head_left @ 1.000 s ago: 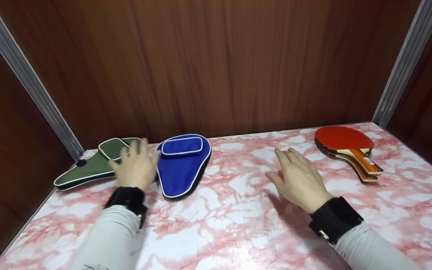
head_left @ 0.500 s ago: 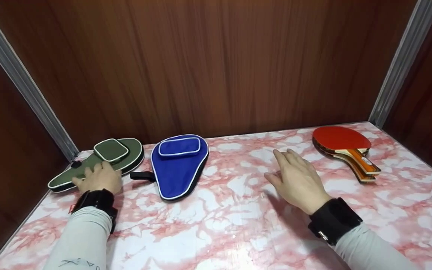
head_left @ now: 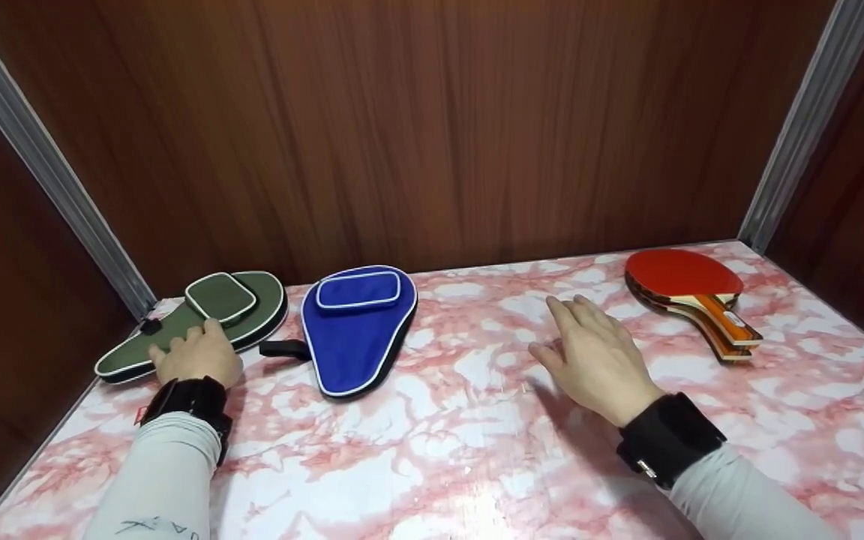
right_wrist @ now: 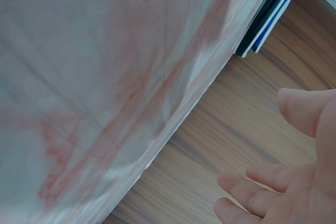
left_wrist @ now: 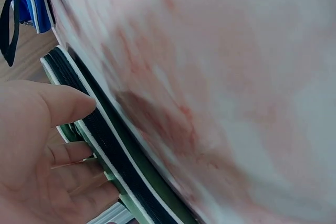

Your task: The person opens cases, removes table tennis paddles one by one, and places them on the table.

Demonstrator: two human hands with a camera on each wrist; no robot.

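Observation:
At the back left lies a green table tennis paddle case (head_left: 211,319) with white piping and a small pocket. My left hand (head_left: 198,358) is at its near edge, palm down, fingers lightly bent at the top. In the left wrist view the thumb (left_wrist: 73,104) lies against the zipper side, and the other fingertips reach the piping. A blue paddle case (head_left: 357,341) with a black strap lies to the right of it. My right hand (head_left: 598,364) hovers over the table with relaxed fingers, holding nothing. Two stacked table tennis paddles (head_left: 681,274), red side up, lie beyond it at the back right.
The table (head_left: 432,457) has a pink and white marbled top. A brown wood-grain panel (head_left: 432,135) rises along its back edge, with side panels and metal corner posts (head_left: 799,127) at left and right.
My left hand has moved left and down from between the two cases to the green case's near edge, where it has stayed. The right hand and the paddles have not moved.

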